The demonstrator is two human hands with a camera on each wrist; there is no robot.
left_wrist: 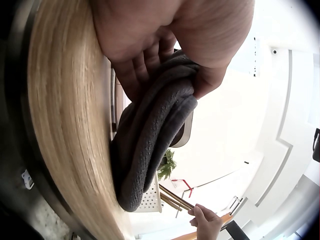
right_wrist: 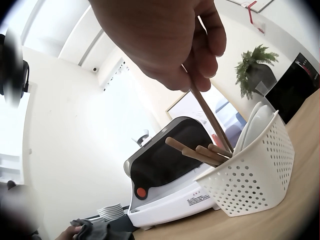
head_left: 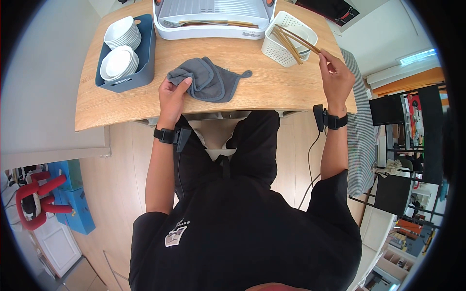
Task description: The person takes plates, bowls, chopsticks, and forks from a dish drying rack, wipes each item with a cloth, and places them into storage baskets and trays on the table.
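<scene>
My left hand (head_left: 173,96) grips the folded edge of a grey cloth (head_left: 213,80), thumb on top, at the front of the table. Part of the cloth lies flat, with a hanging loop at its right corner. In the left wrist view, thick folds of it stand between thumb and fingers. My right hand (head_left: 336,77) pinches wooden chopsticks (right_wrist: 212,116) by their upper ends. They slant down into a white perforated basket (right_wrist: 240,189), where their lower ends are hidden. More chopsticks (head_left: 291,47) lean in that basket beside white dishes (right_wrist: 256,126).
A blue-grey bin (head_left: 146,65) with stacked white bowls (head_left: 121,32) stands at the table's left. At the back is a white dish box (head_left: 213,32) with a fork (head_left: 177,23) and chopsticks along its front ledge. The table's front edge runs close to my lap.
</scene>
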